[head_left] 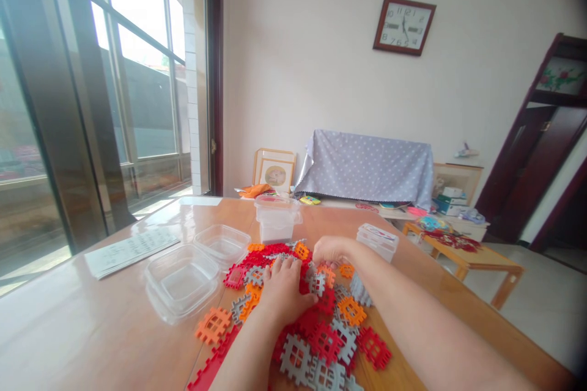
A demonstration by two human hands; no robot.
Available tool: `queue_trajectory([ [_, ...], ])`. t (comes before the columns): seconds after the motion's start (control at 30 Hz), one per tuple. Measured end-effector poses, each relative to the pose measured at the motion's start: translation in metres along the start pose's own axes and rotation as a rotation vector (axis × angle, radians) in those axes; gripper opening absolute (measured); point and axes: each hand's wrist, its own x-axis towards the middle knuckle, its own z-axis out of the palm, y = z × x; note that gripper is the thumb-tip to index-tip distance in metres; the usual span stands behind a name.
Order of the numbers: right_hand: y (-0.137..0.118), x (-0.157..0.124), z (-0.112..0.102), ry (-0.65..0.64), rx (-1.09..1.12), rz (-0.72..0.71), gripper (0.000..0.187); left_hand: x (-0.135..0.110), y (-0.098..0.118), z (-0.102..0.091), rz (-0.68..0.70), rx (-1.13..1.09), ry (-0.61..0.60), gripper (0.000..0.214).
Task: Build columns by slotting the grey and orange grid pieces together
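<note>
A heap of plastic interlocking building tiles in red, orange and grey covers the middle of the table. My left hand (285, 289) lies over the heap with its fingers spread, palm down on the tiles. Just to its right, my right hand (334, 250) bends down with curled fingers at the heap's far side; what is between its fingertips is hidden. Below those fingers is a grey window tile (317, 284). An orange tile (352, 311) and a red tile (373, 347) lie nearer the right edge of the heap. A grey tile (297, 355) sits at the front.
Two clear plastic containers (183, 275) stand left of the heap, with a folded paper (131, 252) beyond them. Behind the heap is a taller clear tub (276, 223). A clear box (378, 238) stands at the back right. The table's right edge runs beneath my right forearm.
</note>
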Motion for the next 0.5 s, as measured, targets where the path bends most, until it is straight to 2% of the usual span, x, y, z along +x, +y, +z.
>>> queue_trajectory([
  [0.1,-0.007,-0.011,0.004,0.061,0.080,-0.033,0.017,0.001,0.002,0.000,0.056,-0.047,0.076,0.086],
  [0.2,-0.011,-0.023,0.013,0.107,0.167,-0.079,0.013,0.002,0.002,0.001,0.100,-0.062,0.132,0.072],
  [0.3,-0.013,-0.036,0.024,0.134,0.270,-0.142,0.008,0.004,0.001,0.000,0.074,-0.075,0.166,0.062],
  [0.43,-0.009,-0.050,0.036,0.168,0.397,-0.193,0.009,0.004,0.001,-0.005,0.058,-0.153,0.147,0.057],
  [0.5,-0.005,-0.056,0.040,0.202,0.449,-0.204,0.010,0.004,0.002,-0.007,0.030,-0.267,0.115,0.055],
])
